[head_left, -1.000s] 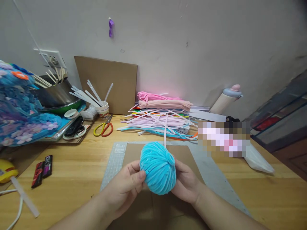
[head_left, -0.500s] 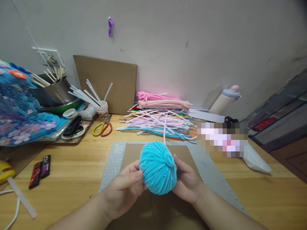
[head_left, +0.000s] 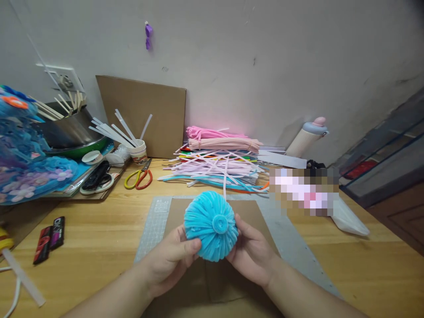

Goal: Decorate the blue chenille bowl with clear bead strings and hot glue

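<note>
A fuzzy blue ball (head_left: 207,234) made of pipe cleaners is held between both hands above the cardboard sheet (head_left: 212,287). Its ribs run out from a small coiled disc that faces me, a little right of its middle. My left hand (head_left: 177,254) grips the ball's left side, thumb on the front. On the right side, my right hand (head_left: 253,249) closes on it, with some fingertips hidden behind the ball. Beneath the cardboard lies a grey cutting mat (head_left: 154,227).
Bundled pipe cleaners (head_left: 221,165) are piled against the wall. Left of them are scissors (head_left: 138,179), a paper cup (head_left: 137,152) of white sticks and a metal pot (head_left: 71,128). A glue gun (head_left: 6,240) with a glue stick lies far left; a bottle (head_left: 304,139) leans at back right.
The ball has been turned so that its coiled disc faces me more squarely, nearer the middle. Both hands keep their hold. The view has shifted slightly.
</note>
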A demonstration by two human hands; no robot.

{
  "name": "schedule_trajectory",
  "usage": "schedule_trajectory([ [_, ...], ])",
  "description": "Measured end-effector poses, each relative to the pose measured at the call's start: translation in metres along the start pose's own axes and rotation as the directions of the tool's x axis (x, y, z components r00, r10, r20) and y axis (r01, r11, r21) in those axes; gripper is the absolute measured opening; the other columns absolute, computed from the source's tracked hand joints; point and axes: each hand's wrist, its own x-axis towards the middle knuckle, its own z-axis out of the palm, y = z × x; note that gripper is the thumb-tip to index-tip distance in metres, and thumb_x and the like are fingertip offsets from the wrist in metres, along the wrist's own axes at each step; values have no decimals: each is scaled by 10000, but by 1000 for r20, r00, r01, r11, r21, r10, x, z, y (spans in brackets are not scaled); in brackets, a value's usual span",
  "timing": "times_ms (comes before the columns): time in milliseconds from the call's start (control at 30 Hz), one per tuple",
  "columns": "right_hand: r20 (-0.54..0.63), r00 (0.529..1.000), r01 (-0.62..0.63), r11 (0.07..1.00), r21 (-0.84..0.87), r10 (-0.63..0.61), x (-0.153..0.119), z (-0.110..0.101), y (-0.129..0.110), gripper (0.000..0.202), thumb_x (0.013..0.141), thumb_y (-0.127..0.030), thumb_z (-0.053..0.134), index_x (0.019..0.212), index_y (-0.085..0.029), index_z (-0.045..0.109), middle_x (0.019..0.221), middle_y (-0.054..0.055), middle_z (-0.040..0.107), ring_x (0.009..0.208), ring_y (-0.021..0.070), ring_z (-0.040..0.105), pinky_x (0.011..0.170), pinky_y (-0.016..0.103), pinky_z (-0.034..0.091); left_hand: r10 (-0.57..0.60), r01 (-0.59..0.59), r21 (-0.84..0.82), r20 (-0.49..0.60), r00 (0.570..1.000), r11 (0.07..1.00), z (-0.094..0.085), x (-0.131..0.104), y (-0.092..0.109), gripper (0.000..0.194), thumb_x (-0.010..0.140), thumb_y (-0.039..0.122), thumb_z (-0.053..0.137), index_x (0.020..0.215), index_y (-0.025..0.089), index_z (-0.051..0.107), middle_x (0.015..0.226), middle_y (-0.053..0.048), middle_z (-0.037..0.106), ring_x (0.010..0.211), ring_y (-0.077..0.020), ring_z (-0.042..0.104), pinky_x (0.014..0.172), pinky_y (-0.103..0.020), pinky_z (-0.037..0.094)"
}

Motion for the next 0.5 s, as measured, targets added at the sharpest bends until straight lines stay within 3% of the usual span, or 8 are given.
schedule_trajectory([
  [133, 7, 999, 51, 994, -95, -50, -2, -2, 4, 316, 841, -364, 615, 1088, -169, 651, 1010, 69, 719, 981, 210, 640, 961, 380, 416, -34, 30, -79, -43, 999, 996, -7, 1, -1, 422, 832, 452, 564, 1142, 174, 640, 1116, -112, 683, 1042, -261, 616, 925, -390, 441],
  [233, 33, 996, 88, 985, -149, -84, -1, -1, 6, 357, 873, -385, 571, 1147, -162, 625, 1081, 92, 696, 1007, 224, 628, 956, 399, 420, -60, 56, -57, -63, 996, 997, -10, 2, 1, 368, 829, 384, 594, 1128, 173, 640, 1082, -112, 694, 999, -258, 636, 888, -386, 466],
  [300, -11, 983, 179, 969, -168, -184, -1, 2, 9, 352, 893, -379, 547, 1193, -201, 594, 1162, 80, 661, 1075, 218, 593, 985, 403, 393, 6, -7, -9, -98, 995, 1000, -8, 3, 3, 382, 785, 366, 656, 1115, 175, 641, 1053, -103, 702, 986, -255, 639, 903, -385, 460],
  [367, -119, 939, 297, 937, -186, -322, -3, 7, 14, 359, 872, -341, 594, 1219, -256, 567, 1239, 44, 615, 1160, 190, 535, 1033, 371, 341, 162, -136, 127, -220, 962, 982, -6, 2, 5, 367, 737, 342, 712, 1070, 197, 659, 993, -70, 720, 941, -238, 649, 896, -366, 463],
  [433, -178, 925, 316, 940, -127, -335, -6, 13, 20, 382, 843, -355, 629, 1213, -285, 566, 1282, 14, 582, 1203, 164, 496, 1053, 333, 314, 366, -226, 432, -273, 890, 873, -4, -1, 7, 292, 712, 278, 739, 994, 225, 688, 943, -40, 731, 892, -225, 654, 865, -348, 476],
  [467, -162, 949, 265, 962, -60, -272, -7, 15, 23, 384, 844, -404, 612, 1207, -284, 570, 1277, 11, 583, 1189, 159, 504, 1044, 325, 325, 455, -250, 619, -196, 869, 744, -4, -4, 8, 245, 715, 239, 734, 957, 238, 703, 953, -36, 732, 899, -229, 652, 876, -354, 471],
  [500, -115, 978, 178, 984, 16, -175, -9, 18, 25, 397, 855, -466, 566, 1199, -268, 579, 1249, 18, 599, 1150, 157, 529, 1025, 320, 347, 497, -280, 781, -45, 867, 558, -4, -7, 9, 223, 727, 208, 717, 946, 253, 713, 996, -39, 730, 936, -238, 646, 915, -372, 450],
])
